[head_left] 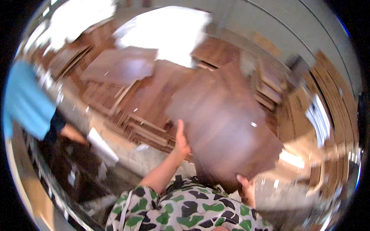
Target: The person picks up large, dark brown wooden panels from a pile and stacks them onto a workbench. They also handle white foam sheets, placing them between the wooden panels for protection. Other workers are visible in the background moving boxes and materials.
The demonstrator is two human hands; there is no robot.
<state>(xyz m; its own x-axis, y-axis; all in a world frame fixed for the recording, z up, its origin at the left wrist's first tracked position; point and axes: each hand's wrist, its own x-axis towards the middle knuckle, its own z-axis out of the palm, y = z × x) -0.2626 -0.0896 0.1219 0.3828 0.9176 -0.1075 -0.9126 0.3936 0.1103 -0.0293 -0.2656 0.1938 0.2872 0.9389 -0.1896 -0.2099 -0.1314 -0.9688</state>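
Observation:
A dark brown wood-grain board (pixel 231 140) with a glossy sheen is tilted in front of my body. My left hand (pixel 181 146) grips its left edge, thumb pointing up. At the near right corner my right hand (pixel 246 188) holds it, with the thumb on the upper face and the other fingers hidden beneath. A small white mark shows on the board's face. Its outline is uneven and blurred, so I cannot tell whether it is one board or several together. Just beyond lie stacks of similar brown boards (pixel 154 94).
White sheeting (pixel 165 29) covers part of the far stacks. Cardboard boxes (pixel 296 111) with white papers (pixel 319 121) stand at the right, beside leaning flat cardboard (pixel 335 84). A person in a blue top (pixel 29 100) is at the left, one arm reaching toward a white strip (pixel 102 145).

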